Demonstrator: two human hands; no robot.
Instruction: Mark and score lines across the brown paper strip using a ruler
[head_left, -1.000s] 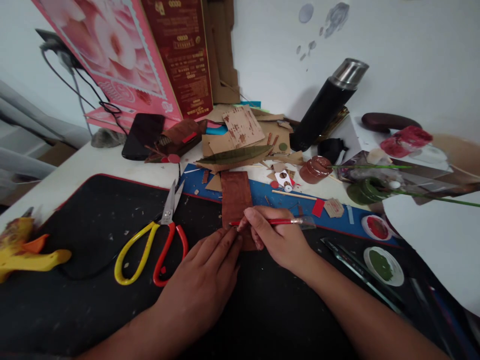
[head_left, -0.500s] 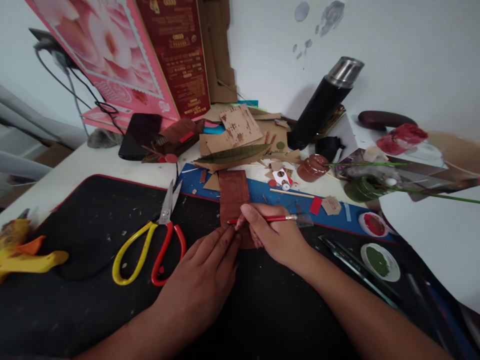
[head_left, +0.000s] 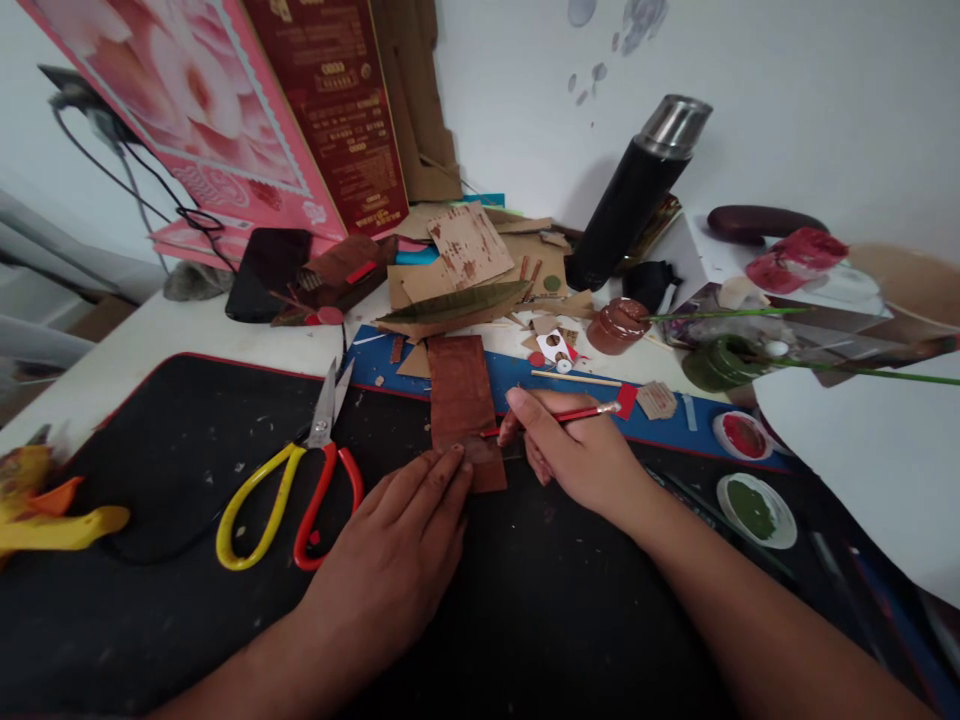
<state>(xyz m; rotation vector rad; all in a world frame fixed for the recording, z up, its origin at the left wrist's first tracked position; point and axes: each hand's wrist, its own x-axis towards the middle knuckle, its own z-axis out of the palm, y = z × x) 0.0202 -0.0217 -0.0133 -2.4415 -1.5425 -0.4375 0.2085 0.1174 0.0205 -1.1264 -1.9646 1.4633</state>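
A brown-painted cardboard strip (head_left: 459,385) lies on the black mat (head_left: 555,600), its far end over the mat's blue band. My left hand (head_left: 409,520) rests flat, fingers stretched out, with the tips on the near-left part of the strip. Beside those fingertips a clear strip (head_left: 482,452), perhaps a ruler, crosses the cardboard; its ends are hard to make out. In my right hand (head_left: 574,450) is a red pencil (head_left: 570,415), pinched with its point at the cardboard's right edge. Scissors (head_left: 321,430) with yellow and red handles lie with blades apart left of the strip.
Cardboard scraps (head_left: 472,245) and a leaf-shaped green piece (head_left: 454,302) lie behind. A black thermos (head_left: 630,200) stands at the back. Paint jars (head_left: 616,326) and paint lids (head_left: 756,510) are on the right. A yellow glue gun (head_left: 60,515) sits far left.
My right hand and the pencil have shifted right, so the point moves from mid-strip to its right edge. My left hand stays on the strip. The whole view has shifted slightly.
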